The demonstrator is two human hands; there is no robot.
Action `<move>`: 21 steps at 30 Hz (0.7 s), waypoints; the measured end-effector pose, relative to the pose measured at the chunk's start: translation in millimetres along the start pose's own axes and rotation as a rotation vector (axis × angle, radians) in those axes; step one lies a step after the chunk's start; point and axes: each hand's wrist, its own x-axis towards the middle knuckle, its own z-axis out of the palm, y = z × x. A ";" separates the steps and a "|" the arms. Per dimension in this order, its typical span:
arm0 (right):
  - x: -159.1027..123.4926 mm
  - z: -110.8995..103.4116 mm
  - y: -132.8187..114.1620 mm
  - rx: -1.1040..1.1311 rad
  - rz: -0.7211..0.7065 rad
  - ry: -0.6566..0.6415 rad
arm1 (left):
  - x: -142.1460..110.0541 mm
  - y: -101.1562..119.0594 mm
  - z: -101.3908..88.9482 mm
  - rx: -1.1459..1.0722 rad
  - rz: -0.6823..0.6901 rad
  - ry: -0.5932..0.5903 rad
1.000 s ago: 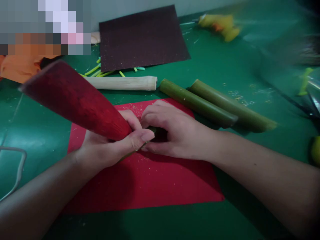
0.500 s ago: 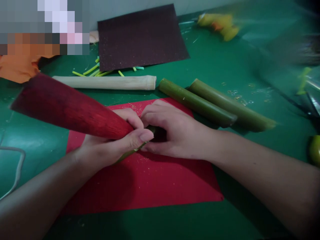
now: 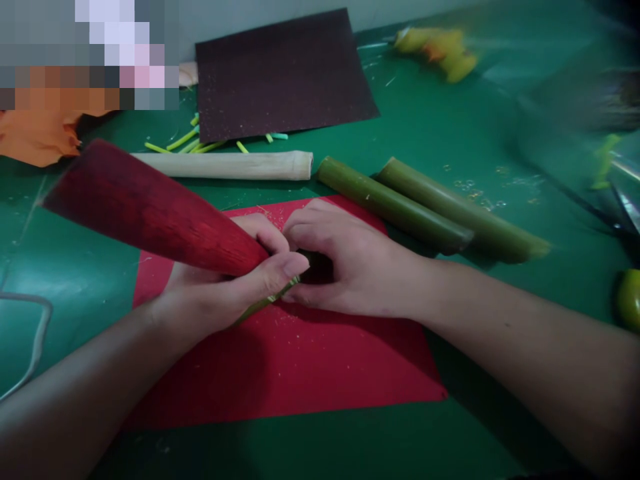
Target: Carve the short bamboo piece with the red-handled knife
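My left hand [image 3: 230, 280] is closed round a green bamboo piece [image 3: 260, 307], mostly hidden by my fingers. A dark red, rough, creased piece, like a curled sheet [image 3: 155, 207], slants up to the left from between that thumb and forefinger, wider at its far end. My right hand [image 3: 340, 260] has its fingers curled round the other end of the bamboo piece, thumb below, touching my left fingertips. What lies inside its grip is in shadow. Under both hands is a red mat [image 3: 330, 373] sprinkled with pale dust.
Beyond the mat lie a pale bamboo tube [image 3: 250, 165], two green bamboo tubes [image 3: 395, 203] [image 3: 465, 210] and a dark brown sheet [image 3: 285, 80] over yellow-green strips. A yellow glue gun [image 3: 440, 50] is at the back. Orange cloth [image 3: 40, 137] lies left, a grey cable [image 3: 40, 327] nearer.
The upper end of the red piece swings down to the left, then comes back up to the right. Both hands stay closed in nearly the same place.
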 end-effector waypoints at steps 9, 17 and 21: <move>0.8 0.7 -0.2 -0.010 0.000 0.001 | -0.5 0.9 -1.5 0.028 0.019 -0.010; 1.8 1.4 -1.0 -0.055 -0.025 0.018 | -0.7 5.0 -0.3 0.135 0.017 -0.019; 2.0 1.2 -1.9 -0.080 -0.011 0.016 | -0.9 5.0 1.6 0.221 0.043 0.019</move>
